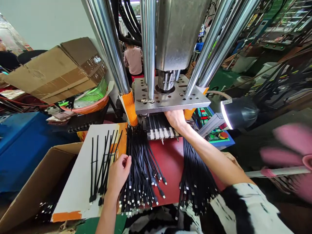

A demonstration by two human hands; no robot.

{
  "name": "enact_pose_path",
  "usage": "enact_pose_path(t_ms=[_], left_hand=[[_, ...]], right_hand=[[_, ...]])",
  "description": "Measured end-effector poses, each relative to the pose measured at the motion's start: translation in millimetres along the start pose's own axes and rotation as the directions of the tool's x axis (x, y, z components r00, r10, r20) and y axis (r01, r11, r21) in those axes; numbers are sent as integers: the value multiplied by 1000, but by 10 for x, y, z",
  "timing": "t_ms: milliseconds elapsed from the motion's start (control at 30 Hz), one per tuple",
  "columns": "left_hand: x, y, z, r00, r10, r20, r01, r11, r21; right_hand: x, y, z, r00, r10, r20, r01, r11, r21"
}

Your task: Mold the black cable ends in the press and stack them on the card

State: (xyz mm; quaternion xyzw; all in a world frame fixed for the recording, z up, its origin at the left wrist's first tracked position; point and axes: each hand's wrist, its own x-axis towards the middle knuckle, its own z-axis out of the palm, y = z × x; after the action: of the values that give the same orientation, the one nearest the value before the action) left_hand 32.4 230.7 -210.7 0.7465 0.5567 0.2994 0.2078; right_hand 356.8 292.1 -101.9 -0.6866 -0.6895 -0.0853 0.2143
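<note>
My left hand is closed, thumb against curled fingers, between two groups of black cables. What it holds, if anything, is hidden. Left of it, several black cables lie on a white board. To its right spreads a thick bunch of black USB cables with shiny metal plugs. My right hand reaches under the steel press plate, its fingers out of sight, over a mould with cables laid in it and white plug ends at its front edge.
A second cable bunch hangs to the right on the red surface. Steel columns surround the press. A lamp, a control panel and a spinning pink fan stand right. A cardboard box is at left.
</note>
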Motion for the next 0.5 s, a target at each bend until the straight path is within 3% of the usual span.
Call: enact_pose_path(t_ms=[100, 167, 300, 367, 467, 500], left_hand=[[3, -17, 8, 1000, -8, 2, 8, 1000, 1], [10, -18, 10, 1000, -9, -1, 9, 1000, 9], [36, 2, 3, 1000, -12, 14, 12, 1000, 25], [51, 8, 0, 999, -36, 22, 35, 998, 59], [79, -2, 4, 998, -63, 4, 62, 989, 137], [91, -7, 7, 998, -62, 2, 61, 986, 153]], right_hand=[[-612, -90, -105, 992, 126, -10, -127, 989, -80], [-1134, -126, -257, 977, 190, -93, -199, 975, -100], [-2233, -30, -688, 873, 361, -326, -329, 932, 151], [-2710, 120, -853, 761, 534, -367, -440, 842, 312], [-3219, 488, -882, 465, 741, -484, -610, 665, 431], [-3334, 644, -832, 396, 780, -485, -677, 605, 419]])
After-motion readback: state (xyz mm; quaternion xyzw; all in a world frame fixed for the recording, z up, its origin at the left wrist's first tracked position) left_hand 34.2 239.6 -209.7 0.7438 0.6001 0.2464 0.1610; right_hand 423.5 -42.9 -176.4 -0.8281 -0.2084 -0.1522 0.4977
